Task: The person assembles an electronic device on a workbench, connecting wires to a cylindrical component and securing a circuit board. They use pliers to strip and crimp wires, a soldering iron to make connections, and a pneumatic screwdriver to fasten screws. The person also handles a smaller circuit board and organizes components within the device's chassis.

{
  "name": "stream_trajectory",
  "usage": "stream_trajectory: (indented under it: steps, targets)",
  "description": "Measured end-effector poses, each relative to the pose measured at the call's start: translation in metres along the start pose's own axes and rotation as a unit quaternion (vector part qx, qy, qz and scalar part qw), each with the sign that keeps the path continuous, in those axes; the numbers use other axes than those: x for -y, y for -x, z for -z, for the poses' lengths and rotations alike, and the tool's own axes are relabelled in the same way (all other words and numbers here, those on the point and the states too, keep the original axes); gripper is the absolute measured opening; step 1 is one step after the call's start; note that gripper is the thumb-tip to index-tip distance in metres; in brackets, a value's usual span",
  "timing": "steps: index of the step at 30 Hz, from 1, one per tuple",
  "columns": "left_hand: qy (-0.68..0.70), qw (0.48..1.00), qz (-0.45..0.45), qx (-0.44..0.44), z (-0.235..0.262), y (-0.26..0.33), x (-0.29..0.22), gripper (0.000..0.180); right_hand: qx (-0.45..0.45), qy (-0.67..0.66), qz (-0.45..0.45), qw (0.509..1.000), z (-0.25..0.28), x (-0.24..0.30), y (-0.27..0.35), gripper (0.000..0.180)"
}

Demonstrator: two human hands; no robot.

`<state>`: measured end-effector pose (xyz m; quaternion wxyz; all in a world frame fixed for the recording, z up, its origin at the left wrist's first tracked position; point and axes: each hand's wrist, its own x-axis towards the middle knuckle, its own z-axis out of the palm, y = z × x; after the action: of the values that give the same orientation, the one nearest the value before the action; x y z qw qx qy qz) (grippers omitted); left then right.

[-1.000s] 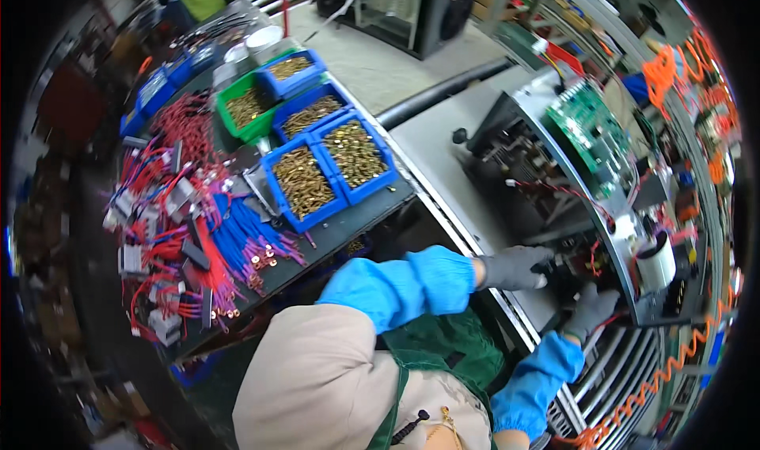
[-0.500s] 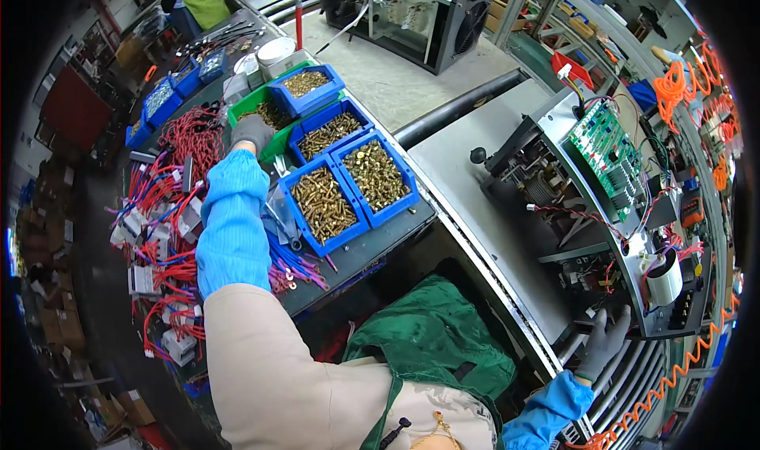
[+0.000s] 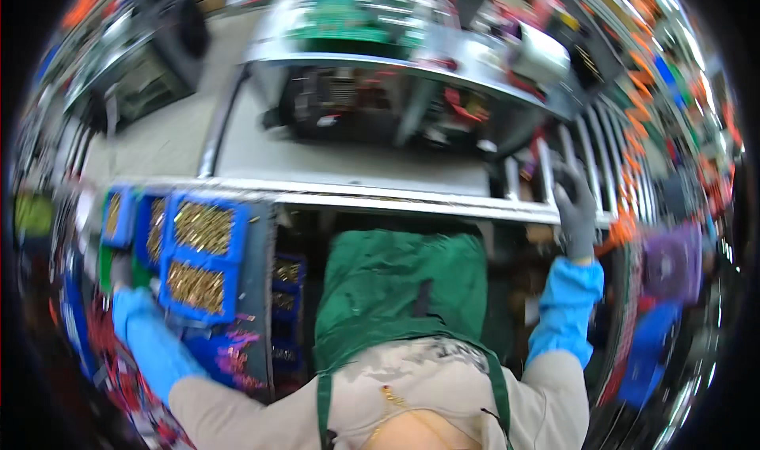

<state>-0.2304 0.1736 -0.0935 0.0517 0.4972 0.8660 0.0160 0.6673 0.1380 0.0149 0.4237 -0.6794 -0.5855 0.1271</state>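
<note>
My left hand (image 3: 121, 269), in a grey glove, is down at the green bin (image 3: 106, 264) on the bench at the left; its fingers are hidden and blurred. Beside it stand blue bins (image 3: 164, 285) of small brass-coloured fasteners (image 3: 204, 227). My right hand (image 3: 575, 205), also gloved in grey, is held over the metal rollers (image 3: 546, 169) at the right, fingers curved and apart, with nothing visible in them. Beyond the white rail is an open metal chassis (image 3: 356, 60) with a green circuit board (image 3: 360, 15) and a white cylinder (image 3: 542, 54).
Red and purple wire bundles (image 3: 237, 359) lie on the left bench. Below the bench edge are more small blue bins (image 3: 286, 300). An orange coiled hose (image 3: 633, 125) hangs at the right, near a purple crate (image 3: 673, 262). Another metal cabinet (image 3: 142, 70) stands far left.
My view has swung right, bringing the chassis to the top middle and the bins to the left. My left hand remains at the green bin; my right hand has come away from the chassis's lower corner.
</note>
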Motion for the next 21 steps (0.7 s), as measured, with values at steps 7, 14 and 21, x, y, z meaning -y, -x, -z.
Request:
stream_trajectory:
  steps: [7, 14, 21]
  targets:
    - [-0.151, 0.980, 0.119, -0.055, 0.015, -0.020, 0.019, 0.045, 0.240, 0.379, -0.180, 0.876, 0.079, -0.107, 0.020, 0.041]
    - [-0.188, 0.964, 0.165, -0.088, 0.025, -0.005, 0.025, 0.048, 0.373, 0.497, -0.390, 0.680, 0.081, -0.172, 0.060, 0.067]
    - [0.093, 0.933, 0.183, -0.296, 0.014, -0.016, 0.080, 0.047, 0.449, 0.507, -0.392, 0.623, 0.109, -0.139, 0.037, 0.054]
